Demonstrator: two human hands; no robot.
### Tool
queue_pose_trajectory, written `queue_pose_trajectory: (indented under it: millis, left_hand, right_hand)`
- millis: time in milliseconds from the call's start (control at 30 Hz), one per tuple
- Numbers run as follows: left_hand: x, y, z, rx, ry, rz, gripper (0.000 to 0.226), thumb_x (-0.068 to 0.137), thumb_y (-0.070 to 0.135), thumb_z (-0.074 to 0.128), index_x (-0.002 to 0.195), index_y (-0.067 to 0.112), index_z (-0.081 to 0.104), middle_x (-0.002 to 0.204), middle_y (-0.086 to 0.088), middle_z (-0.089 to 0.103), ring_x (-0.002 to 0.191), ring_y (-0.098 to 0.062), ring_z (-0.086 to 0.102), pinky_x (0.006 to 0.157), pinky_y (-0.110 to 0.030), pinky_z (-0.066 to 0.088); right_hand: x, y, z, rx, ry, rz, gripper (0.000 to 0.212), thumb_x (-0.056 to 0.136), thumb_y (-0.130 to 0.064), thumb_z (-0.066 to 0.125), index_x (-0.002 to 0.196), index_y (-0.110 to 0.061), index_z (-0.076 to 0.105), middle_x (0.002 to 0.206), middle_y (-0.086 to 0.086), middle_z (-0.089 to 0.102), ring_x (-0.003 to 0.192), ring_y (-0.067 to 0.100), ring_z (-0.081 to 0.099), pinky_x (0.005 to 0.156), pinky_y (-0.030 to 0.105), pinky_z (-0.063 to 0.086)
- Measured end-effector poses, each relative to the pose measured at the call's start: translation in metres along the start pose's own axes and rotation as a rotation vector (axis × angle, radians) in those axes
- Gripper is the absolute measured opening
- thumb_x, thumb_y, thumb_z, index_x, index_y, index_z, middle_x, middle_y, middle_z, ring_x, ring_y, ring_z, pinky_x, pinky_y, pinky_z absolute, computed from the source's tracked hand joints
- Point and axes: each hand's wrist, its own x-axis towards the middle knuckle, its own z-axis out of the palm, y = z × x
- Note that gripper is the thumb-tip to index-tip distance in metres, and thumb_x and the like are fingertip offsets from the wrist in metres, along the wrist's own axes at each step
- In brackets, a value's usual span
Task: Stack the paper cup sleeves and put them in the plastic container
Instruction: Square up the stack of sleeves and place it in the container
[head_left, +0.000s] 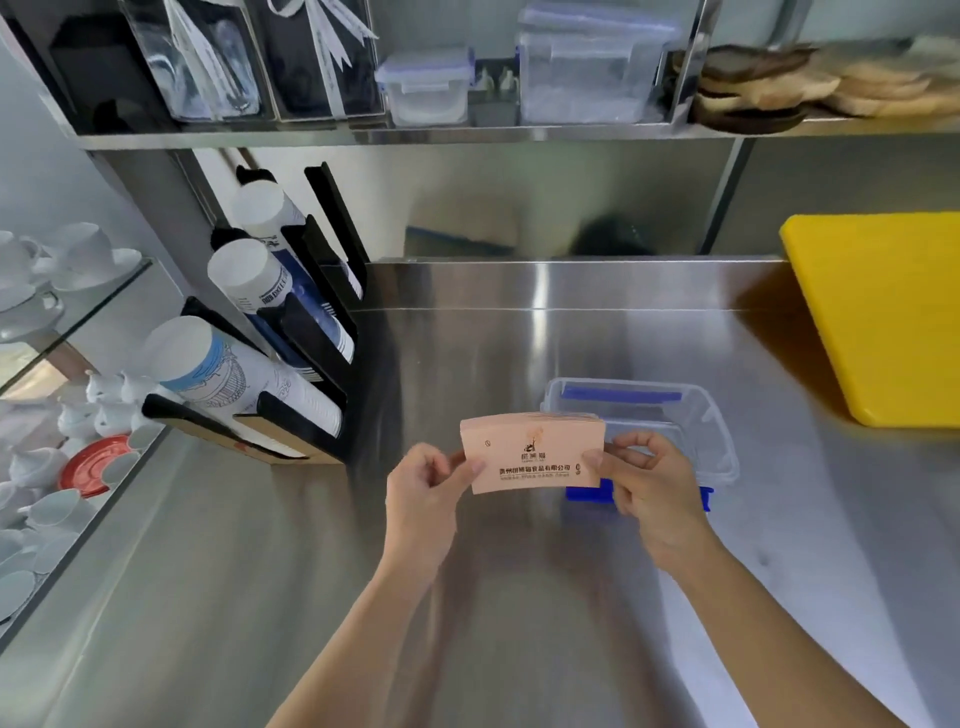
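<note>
A stack of pink paper cup sleeves (530, 447) with dark printed text is held flat-faced toward me, above the steel counter. My left hand (426, 488) pinches its left edge and my right hand (644, 478) pinches its right edge. Just behind and to the right stands a clear plastic container (696, 415) with blue clips, open at the top. The right hand covers part of the container's front wall and front clip.
A black rack of paper cup stacks (270, 332) stands at the left. A yellow cutting board (883, 312) lies at the right. A glass case with white cups (47, 415) borders the left edge. Lidded plastic boxes (587, 73) sit on the upper shelf.
</note>
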Motion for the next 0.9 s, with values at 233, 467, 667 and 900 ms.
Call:
queue_pose_trajectory:
  millis: [233,467,667,900]
  left_hand:
    - [0.020,0.024,0.082,0.153,-0.081,-0.033,0.042,0.084,0.014,0.061,0.057,0.016,0.029,0.056,0.002,0.035,0.048,-0.009,0.032,0.046,-0.022,0.025]
    - [0.049,0.020,0.140,0.349,-0.131,-0.151,0.036,0.088,0.015,0.053,0.057,0.017,0.036,0.075,-0.004,0.050,0.067,-0.020,0.045,0.061,-0.031,0.039]
    - [0.066,0.008,0.163,0.580,-0.227,-0.196,0.023,0.093,0.012,0.042,0.109,-0.001,0.053,0.113,-0.017,0.063,0.095,-0.030,0.059,0.072,-0.030,0.044]
    - [0.077,0.001,0.173,0.654,-0.275,-0.324,0.034,0.091,0.001,0.032,0.124,0.005,0.040,0.114,-0.016,0.061,0.094,-0.029,0.058,0.079,-0.035,0.053]
  right_hand:
    - [0.030,-0.028,-0.045,-0.022,0.182,0.087,0.027,0.079,-0.005,0.067,0.099,-0.008,0.049,0.092,0.025,0.069,0.031,0.007,0.029,0.039,0.022,0.029]
    - [0.071,-0.036,-0.073,-0.129,0.219,0.210,0.022,0.080,0.004,0.062,0.071,-0.008,0.046,0.073,0.019,0.054,0.039,0.014,0.022,0.036,0.022,0.019]
    - [0.101,-0.026,-0.074,-0.327,0.222,0.287,0.006,0.081,0.005,0.057,0.078,0.004,0.052,0.083,0.029,0.061,0.038,0.016,0.031,0.039,0.025,0.025]
    - [0.123,-0.010,-0.067,-0.553,0.186,0.313,0.012,0.083,0.005,0.044,0.087,-0.003,0.051,0.066,0.011,0.053,0.044,0.017,0.042,0.033,0.019,0.029]
